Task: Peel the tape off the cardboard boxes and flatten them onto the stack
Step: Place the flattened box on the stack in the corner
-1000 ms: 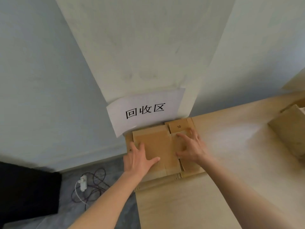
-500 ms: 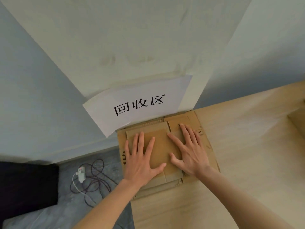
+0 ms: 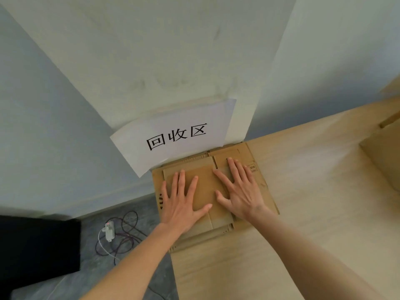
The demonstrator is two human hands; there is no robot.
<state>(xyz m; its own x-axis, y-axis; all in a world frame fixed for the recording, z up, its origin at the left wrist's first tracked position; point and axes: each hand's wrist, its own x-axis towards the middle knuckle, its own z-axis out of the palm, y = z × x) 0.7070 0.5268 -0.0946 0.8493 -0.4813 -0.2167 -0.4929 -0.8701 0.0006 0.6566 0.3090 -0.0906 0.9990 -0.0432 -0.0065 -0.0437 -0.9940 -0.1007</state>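
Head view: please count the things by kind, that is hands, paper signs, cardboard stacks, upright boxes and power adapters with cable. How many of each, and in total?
Hands: 2, the left hand and the right hand, both pressing flat on the cardboard stack.
Paper sign: 1
Cardboard stack: 1
Upright box at the right edge: 1
Power adapter with cable, on the floor: 1
Total: 6

Tan cardboard, pale wood and grey-blue walls

The stack of flattened tan-brown cardboard boxes (image 3: 265, 187) carries small black printed marks at its left and right edges; it lies on a light beige wooden table top (image 3: 303, 213) with faint pale grain. The white paper sign (image 3: 173, 135) bears three black characters. The plain walls (image 3: 54, 115) are pale grey-blue, the central column cream. The mottled dark grey floor (image 3: 91, 276) holds a white plug adapter (image 3: 109, 231) and a dark reddish tangled cable (image 3: 127, 237); a black block (image 3: 39, 247) sits at left.
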